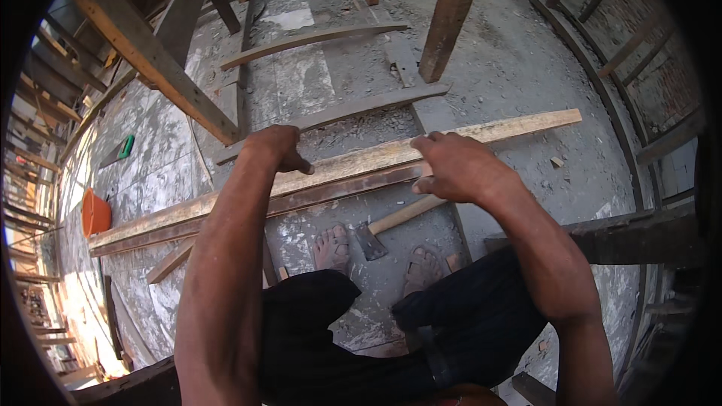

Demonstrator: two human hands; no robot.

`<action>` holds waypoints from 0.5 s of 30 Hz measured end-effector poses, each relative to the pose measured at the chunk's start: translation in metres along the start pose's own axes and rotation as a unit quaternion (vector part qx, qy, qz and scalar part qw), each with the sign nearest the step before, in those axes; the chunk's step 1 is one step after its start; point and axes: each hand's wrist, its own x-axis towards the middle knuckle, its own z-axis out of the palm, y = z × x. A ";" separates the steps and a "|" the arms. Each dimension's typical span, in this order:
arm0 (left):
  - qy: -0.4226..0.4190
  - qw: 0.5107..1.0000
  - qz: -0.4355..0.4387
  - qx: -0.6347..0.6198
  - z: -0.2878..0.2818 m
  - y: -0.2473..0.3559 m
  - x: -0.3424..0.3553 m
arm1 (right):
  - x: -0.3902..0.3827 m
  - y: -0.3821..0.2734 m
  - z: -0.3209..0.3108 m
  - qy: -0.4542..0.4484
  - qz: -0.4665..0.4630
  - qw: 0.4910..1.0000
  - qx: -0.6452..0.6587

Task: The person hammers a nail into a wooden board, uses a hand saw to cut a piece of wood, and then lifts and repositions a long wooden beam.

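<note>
Left hand (280,146) gripped upper edge of long wooden plank (331,173), fingers curled over it. Right hand (459,169) rested on same plank, fingers clenched around wooden handle of hatchet (391,224); blade hung low, just above bare feet (376,256). Plank spanned dusty concrete floor (511,68) at waist height, loose planks beyond.

Risks, as judged: hatchet slipping from grip onto toes; plank sliding or tipping if either grip loosened; splinters from rough edge.

No packages, labels, signs visible. Orange bucket (95,212) far left; green object (125,146) beside it, kind unclear.
</note>
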 end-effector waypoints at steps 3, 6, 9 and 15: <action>0.031 0.996 -0.026 0.075 0.014 0.006 0.000 | -0.030 -0.036 0.036 0.029 -0.197 0.980 0.020; 0.045 0.990 0.047 0.124 0.059 0.020 0.010 | -0.052 -0.083 0.059 -0.014 -0.297 0.952 0.075; 0.061 0.981 0.110 0.148 0.112 0.043 0.022 | -0.052 -0.095 0.069 0.021 -0.302 0.953 0.001; 0.202 0.965 0.099 0.138 0.208 0.039 0.077 | -0.041 -0.084 0.067 0.120 -0.187 0.971 -0.086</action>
